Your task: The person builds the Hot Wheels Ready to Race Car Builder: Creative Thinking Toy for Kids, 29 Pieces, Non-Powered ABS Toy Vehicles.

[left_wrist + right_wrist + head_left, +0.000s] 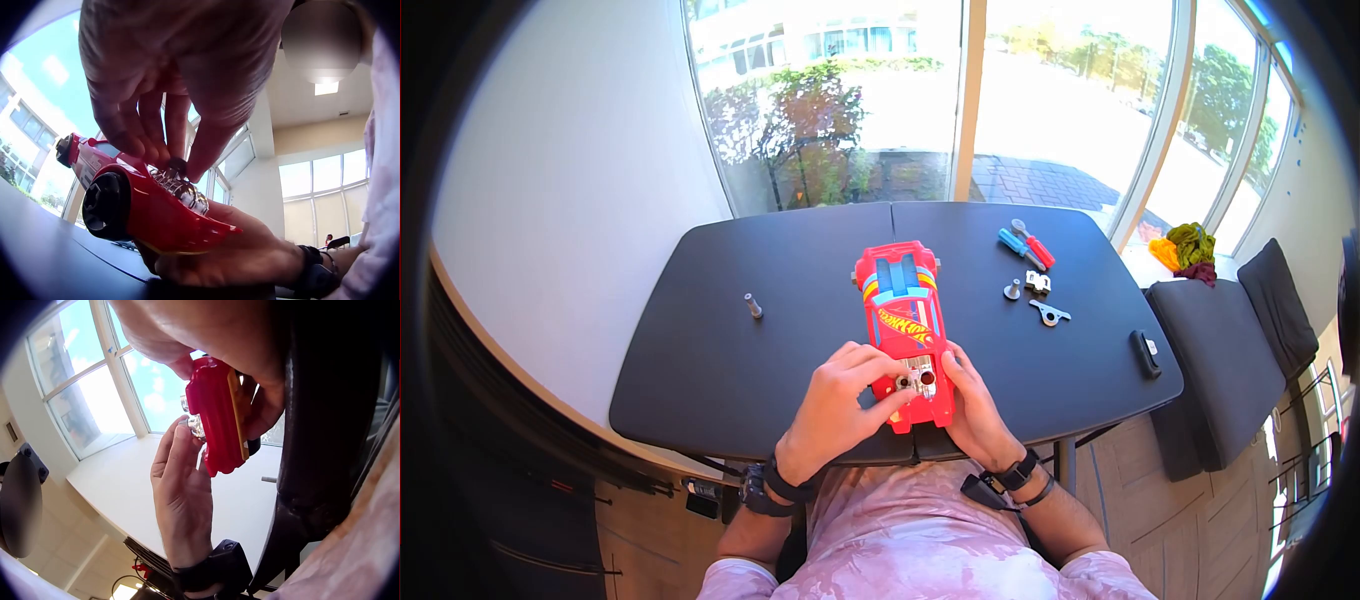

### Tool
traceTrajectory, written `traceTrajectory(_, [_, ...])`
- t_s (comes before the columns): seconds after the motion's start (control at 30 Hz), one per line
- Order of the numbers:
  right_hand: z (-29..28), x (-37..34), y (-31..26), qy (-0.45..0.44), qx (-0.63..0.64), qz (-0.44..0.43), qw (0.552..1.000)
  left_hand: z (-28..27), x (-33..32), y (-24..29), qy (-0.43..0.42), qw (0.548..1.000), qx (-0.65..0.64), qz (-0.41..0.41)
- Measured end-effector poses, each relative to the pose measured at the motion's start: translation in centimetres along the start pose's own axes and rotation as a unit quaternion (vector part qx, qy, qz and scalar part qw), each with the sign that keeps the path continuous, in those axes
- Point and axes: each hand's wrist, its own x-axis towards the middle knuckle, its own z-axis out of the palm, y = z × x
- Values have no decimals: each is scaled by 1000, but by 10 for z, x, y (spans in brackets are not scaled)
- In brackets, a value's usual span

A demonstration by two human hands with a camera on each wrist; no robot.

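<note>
A red toy car [905, 318] with yellow and blue markings is held near the table's front edge, its silver engine piece [917, 380] facing up. My right hand [972, 405] grips the car along its right side and, in the left wrist view, from underneath. Over the engine, my left hand [845, 395] pinches a small grey round-headed bolt [177, 165] between thumb and fingertips. The bolt's lower end is hidden at the engine. In the right wrist view, the left thumb and fingers meet right at the silver engine part [198, 428].
On the black table [690, 350] a grey bolt [753, 305] stands at left. At right lie a blue-handled tool [1020, 247], a red-handled tool [1036, 248], another grey bolt [1012, 289], a white part [1037, 283], a grey bracket [1050, 313] and a black object [1145, 354].
</note>
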Motion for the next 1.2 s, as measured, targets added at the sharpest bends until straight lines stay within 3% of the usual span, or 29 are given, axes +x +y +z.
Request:
traceTrajectory(0.13, [0, 1, 2, 4, -4, -4, 1000, -1, 4, 7, 44, 997, -38, 41])
traceTrajectory(0.23, [1, 0, 1, 2, 1, 0, 1000, -6, -1, 7, 26, 999, 19, -29])
traceTrajectory(0.53, [1, 0, 2, 5, 1, -2, 1000, 0, -2, -1, 43, 999, 18, 22])
traceTrajectory(0.83, [-2, 1, 1, -1, -6, -1, 1000, -25, 10, -2, -51, 998, 4, 48])
traceTrajectory(0.97, [-2, 1, 3, 1, -5, -2, 1000, -57, 22, -21, 14, 991, 124, 55])
traceTrajectory(1.07, [1, -2, 2, 3, -2, 1, 1000, -79, 36, -66, -29, 950, 310, 37])
traceTrajectory(1.17, [3, -2, 1, 3, 2, 4, 1000, -88, 41, -151, -114, 870, 477, 45])
traceTrajectory(1.2, [3, -1, 1, 2, 3, 3, 1000, -89, 40, -168, -155, 853, 498, 9])
